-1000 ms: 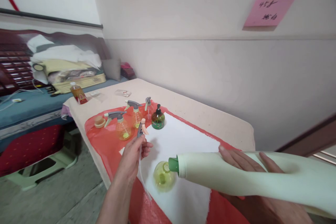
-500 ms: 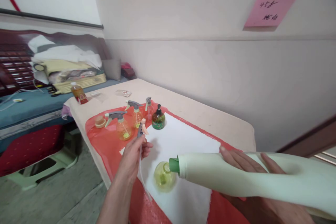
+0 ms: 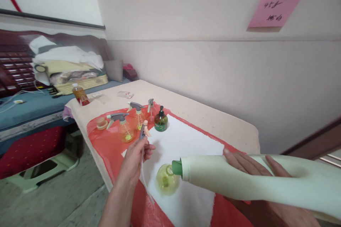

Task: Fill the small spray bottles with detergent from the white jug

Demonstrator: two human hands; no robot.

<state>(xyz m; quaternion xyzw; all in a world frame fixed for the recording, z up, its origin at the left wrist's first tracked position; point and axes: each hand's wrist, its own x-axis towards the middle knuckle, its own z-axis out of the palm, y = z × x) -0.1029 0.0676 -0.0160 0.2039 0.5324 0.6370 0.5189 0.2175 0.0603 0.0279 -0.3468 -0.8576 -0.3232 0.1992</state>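
Note:
My right hand (image 3: 247, 165) grips a large pale green jug (image 3: 218, 179), tipped almost flat so its green spout (image 3: 177, 167) sits over the mouth of a small round yellow bottle (image 3: 165, 180). That bottle stands on a white cloth (image 3: 183, 142). My left hand (image 3: 137, 156) is closed on a grey spray head (image 3: 144, 129) with its thin tube hanging down, a little left of the yellow bottle.
Two yellow spray bottles (image 3: 124, 127), an orange one (image 3: 150, 110), a dark green pump bottle (image 3: 160, 120) and a small round jar (image 3: 101, 123) stand on a red sheet (image 3: 106, 145) over the beige table (image 3: 213, 120). A capped amber bottle (image 3: 79, 94) stands at the far corner. The wall runs along the right.

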